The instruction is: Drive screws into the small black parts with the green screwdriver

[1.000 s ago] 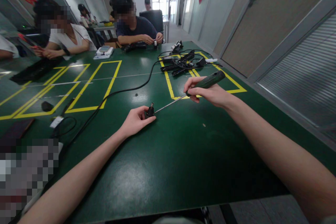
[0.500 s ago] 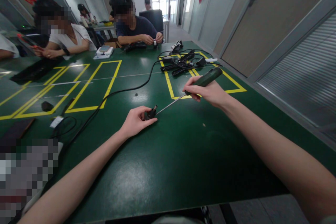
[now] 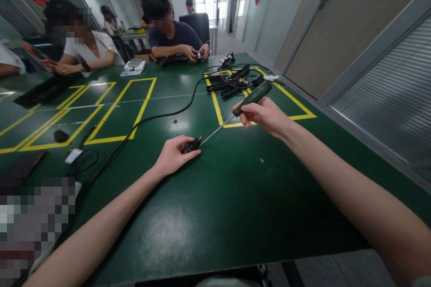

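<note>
Between the thumb and fingers of my left hand is a small black part with a short metal stub sticking up from it; its exact kind does not show. That hand rests low on the green table. My right hand is closed around the dark green handle of a screwdriver. The thin metal shaft slants down to the left, and its tip meets or nearly meets the black part. Whether it sits in a screw I cannot tell.
A pile of black parts and cables lies inside yellow tape at the far right. A black cable runs across the table. A small black lump and a dark flat object lie left. Co-workers sit opposite.
The screwdriver handle has shifted slightly left and down and stands a bit steeper. My right fingers have changed position on it. The black part has tilted a little in my left hand.
</note>
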### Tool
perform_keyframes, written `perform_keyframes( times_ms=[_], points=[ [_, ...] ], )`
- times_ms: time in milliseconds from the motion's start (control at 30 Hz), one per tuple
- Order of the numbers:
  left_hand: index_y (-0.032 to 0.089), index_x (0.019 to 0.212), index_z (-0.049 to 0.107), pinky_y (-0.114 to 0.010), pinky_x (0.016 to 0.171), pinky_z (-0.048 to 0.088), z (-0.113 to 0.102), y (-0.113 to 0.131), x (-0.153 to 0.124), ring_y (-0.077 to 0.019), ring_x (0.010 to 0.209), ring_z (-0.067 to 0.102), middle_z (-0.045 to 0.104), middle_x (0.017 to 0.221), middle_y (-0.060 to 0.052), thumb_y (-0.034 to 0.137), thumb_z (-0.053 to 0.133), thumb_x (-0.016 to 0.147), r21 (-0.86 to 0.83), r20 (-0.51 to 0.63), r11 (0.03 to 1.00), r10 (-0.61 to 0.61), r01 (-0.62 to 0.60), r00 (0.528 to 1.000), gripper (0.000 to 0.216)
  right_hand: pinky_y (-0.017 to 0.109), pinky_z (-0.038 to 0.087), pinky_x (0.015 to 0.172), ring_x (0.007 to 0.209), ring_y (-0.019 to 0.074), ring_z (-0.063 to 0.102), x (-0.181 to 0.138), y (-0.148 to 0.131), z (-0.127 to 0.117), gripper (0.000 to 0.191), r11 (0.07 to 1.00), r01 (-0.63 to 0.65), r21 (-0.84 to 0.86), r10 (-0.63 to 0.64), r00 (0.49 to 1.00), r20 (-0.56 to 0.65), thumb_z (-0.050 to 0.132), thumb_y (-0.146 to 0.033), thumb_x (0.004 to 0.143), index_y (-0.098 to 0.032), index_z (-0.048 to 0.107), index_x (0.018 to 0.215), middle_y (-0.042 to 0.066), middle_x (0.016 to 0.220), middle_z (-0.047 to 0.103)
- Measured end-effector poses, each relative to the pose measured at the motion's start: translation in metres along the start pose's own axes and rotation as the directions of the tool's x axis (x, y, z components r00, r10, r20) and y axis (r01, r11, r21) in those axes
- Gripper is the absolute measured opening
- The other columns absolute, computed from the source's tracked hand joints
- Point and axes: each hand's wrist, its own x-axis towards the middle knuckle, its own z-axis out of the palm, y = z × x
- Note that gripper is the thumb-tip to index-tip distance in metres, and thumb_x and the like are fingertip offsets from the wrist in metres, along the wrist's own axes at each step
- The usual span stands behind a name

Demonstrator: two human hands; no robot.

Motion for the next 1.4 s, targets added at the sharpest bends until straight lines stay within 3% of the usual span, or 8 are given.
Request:
perform_keyframes(
  times_ms=[100,233,433,600,733,900,1133,1400],
  points=[
    [0.016,0.102,0.079,-0.024,0.054,0.038,-0.0007,0.0016,-0.0009,-0.0125,0.059,0.050,0.063,0.068,0.001,0.048,0.081,0.083,-0.016,0.015,0.999,-0.035,0.035,0.999,0.037,0.027,0.045,0.048,0.047,0.0116,0.055,-0.0002,0.0034,-0.0020,0.026,0.999,0.014,-0.035,-0.015,1.000,-0.020,0.082,-0.038,0.073,-0.015,0.070,0.075,0.003,0.055,0.065],
    [0.015,0.099,0.078,-0.024,0.054,0.036,-0.0021,0.0053,-0.0017,-0.0119,0.058,0.049,0.061,0.066,0.002,0.046,0.080,0.082,-0.046,0.050,0.995,-0.084,0.087,0.995,0.035,0.024,0.040,0.046,0.044,0.0100,0.052,-0.0010,0.0078,-0.0006,0.038,0.997,0.050,-0.058,-0.054,0.997,-0.056,0.084,-0.041,0.076,-0.019,0.058,0.060,0.000,0.046,0.057],
    [0.016,0.098,0.076,-0.024,0.054,0.036,-0.0015,0.0059,-0.0010,-0.0122,0.058,0.049,0.061,0.067,0.002,0.048,0.082,0.080,-0.103,0.062,0.987,-0.117,0.123,0.991,0.037,0.021,0.030,0.042,0.048,0.0065,0.047,0.0009,0.0064,0.0030,0.027,0.998,0.061,-0.002,-0.061,0.996,-0.070,0.085,-0.040,0.076,-0.018,0.069,0.077,-0.003,0.059,0.058],
    [0.016,0.099,0.076,-0.025,0.056,0.040,0.0004,0.0023,-0.0008,-0.0132,0.059,0.052,0.064,0.069,0.001,0.049,0.082,0.080,-0.161,0.045,0.973,-0.158,0.163,0.986,0.039,0.023,0.039,0.045,0.052,0.0085,0.051,-0.0003,0.0024,0.0019,0.026,0.996,0.055,0.069,-0.054,0.998,-0.014,0.082,-0.039,0.069,-0.019,0.070,0.081,-0.001,0.068,0.061],
    [0.016,0.098,0.076,-0.024,0.055,0.037,-0.0001,0.0023,-0.0005,-0.0125,0.058,0.050,0.062,0.067,0.002,0.048,0.083,0.079,-0.151,0.031,0.974,-0.169,0.171,0.985,0.039,0.023,0.035,0.043,0.045,0.0078,0.050,0.0001,0.0048,0.0013,0.028,0.996,0.072,0.058,-0.068,0.996,-0.065,0.087,-0.037,0.068,-0.019,0.069,0.078,-0.004,0.060,0.057],
    [0.017,0.098,0.076,-0.025,0.054,0.036,-0.0007,0.0021,-0.0001,-0.0123,0.057,0.048,0.059,0.065,0.003,0.049,0.084,0.077,-0.137,0.023,0.976,-0.171,0.172,0.985,0.039,0.021,0.020,0.040,0.040,0.0041,0.035,0.0016,0.0086,0.0044,0.040,0.996,0.073,0.056,-0.067,0.992,-0.103,0.087,-0.051,0.073,-0.019,0.065,0.069,-0.008,0.045,0.043],
    [0.017,0.099,0.076,-0.026,0.057,0.038,0.0008,-0.0016,0.0006,-0.0132,0.059,0.052,0.066,0.072,0.001,0.049,0.084,0.075,-0.181,0.012,0.962,-0.207,0.206,0.978,0.041,0.024,0.039,0.045,0.048,0.0092,0.048,-0.0011,0.0004,0.0026,0.037,0.997,0.039,0.072,-0.037,0.999,-0.024,0.086,-0.041,0.066,-0.016,0.072,0.089,-0.004,0.053,0.055],
    [0.017,0.098,0.075,-0.025,0.058,0.040,0.0003,0.0010,-0.0002,-0.0134,0.061,0.054,0.068,0.075,0.000,0.050,0.085,0.076,-0.211,0.027,0.956,-0.202,0.203,0.979,0.041,0.023,0.033,0.040,0.039,0.0069,0.044,-0.0002,0.0063,0.0052,0.050,0.991,0.129,-0.040,-0.134,0.972,-0.193,0.091,-0.054,0.071,-0.022,0.054,0.060,-0.005,0.043,0.050]
  ],
)
